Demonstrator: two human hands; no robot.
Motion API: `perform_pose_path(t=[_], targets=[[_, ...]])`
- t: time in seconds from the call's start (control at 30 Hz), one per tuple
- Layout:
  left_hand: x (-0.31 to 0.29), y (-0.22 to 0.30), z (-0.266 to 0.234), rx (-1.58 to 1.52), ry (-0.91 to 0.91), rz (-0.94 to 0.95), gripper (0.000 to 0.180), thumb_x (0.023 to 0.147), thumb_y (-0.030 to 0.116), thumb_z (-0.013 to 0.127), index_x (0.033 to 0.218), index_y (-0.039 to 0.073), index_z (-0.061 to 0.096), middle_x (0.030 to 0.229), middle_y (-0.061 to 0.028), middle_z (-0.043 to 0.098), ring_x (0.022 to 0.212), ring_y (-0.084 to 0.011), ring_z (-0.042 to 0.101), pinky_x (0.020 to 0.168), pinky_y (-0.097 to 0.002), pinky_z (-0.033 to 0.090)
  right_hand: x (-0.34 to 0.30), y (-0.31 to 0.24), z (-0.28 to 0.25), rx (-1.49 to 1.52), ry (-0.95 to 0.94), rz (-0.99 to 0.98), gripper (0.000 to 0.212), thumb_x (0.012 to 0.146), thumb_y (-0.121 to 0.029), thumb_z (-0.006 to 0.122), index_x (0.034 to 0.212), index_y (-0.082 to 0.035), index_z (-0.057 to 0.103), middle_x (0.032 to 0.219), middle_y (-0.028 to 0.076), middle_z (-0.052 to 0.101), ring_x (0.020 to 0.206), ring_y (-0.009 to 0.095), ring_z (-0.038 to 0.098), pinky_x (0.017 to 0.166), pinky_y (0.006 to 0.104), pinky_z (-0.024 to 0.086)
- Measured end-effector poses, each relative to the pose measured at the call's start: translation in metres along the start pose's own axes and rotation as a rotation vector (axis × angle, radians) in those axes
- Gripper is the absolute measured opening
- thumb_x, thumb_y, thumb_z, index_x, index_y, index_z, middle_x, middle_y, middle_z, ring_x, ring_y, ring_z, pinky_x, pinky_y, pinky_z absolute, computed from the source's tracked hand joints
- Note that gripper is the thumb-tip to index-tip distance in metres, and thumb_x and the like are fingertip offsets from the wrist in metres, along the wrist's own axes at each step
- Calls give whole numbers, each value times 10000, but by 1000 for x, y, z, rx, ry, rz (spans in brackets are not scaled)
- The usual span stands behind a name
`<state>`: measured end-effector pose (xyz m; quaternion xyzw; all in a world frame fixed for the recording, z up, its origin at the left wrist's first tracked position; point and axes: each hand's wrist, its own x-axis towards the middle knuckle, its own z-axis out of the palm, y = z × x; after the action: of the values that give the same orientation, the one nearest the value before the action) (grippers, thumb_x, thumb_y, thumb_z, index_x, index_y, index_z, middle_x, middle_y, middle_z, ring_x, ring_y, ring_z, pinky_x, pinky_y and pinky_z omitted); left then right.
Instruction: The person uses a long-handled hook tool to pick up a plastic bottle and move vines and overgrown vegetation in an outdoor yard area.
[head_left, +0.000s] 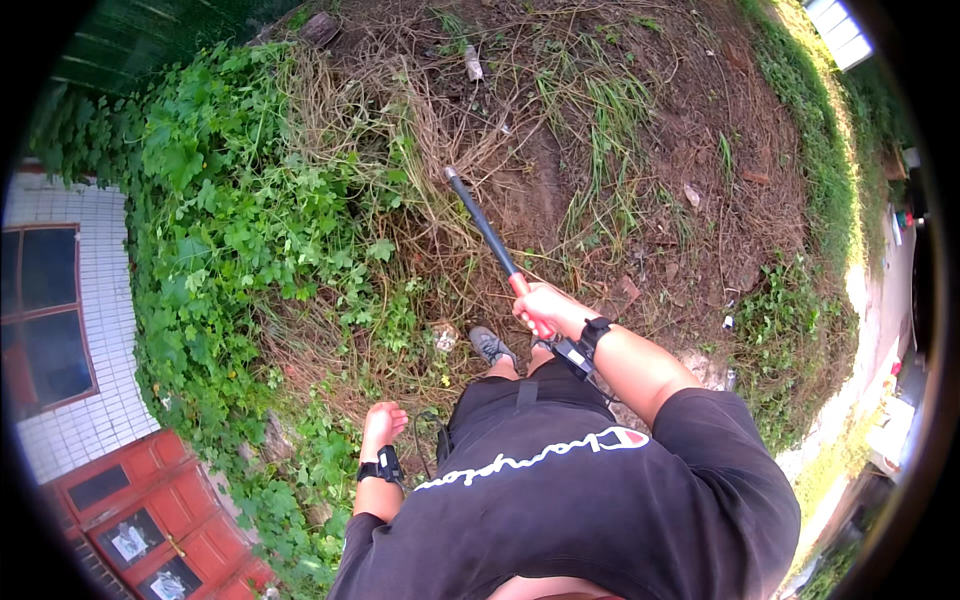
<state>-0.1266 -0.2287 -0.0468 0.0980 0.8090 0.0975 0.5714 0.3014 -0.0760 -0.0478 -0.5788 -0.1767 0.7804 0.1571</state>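
Right hand (545, 306), fingers clamped on red grip (518, 284) of dark-shafted tool (484, 225); long axis slants ahead-left, tip by dry stems (415, 120), contact unclear; left hand (382, 424) farther off, fingers half-curled, empty.

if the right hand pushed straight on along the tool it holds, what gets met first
Probably the dry stems just beyond the tip of the red-and-black tool the right hand holds; whether the tip touches them is unclear.
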Motion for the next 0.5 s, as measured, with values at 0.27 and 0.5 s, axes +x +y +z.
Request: perform_pose_path(t=[0.27, 0.5], targets=[[-39, 105, 70, 274, -89, 578, 212, 898, 31, 535, 1098, -1, 598, 881, -67, 676, 791, -145, 645, 740, -268, 511, 41, -44, -13, 229, 205, -277, 93, 848, -24, 559, 910, -65, 503, 633, 33, 520, 446, 147, 492, 396, 324, 426], [-12, 56, 69, 297, -64, 345, 112, 893, 24, 514, 979, 7, 583, 838, -62, 648, 722, -166, 625, 687, -295, 518, 3, -40, -102, 404, 434, -524, 144, 852, -30, 579, 939, -69, 471, 621, 29, 505, 419, 140, 495, 360, 301, 432]])
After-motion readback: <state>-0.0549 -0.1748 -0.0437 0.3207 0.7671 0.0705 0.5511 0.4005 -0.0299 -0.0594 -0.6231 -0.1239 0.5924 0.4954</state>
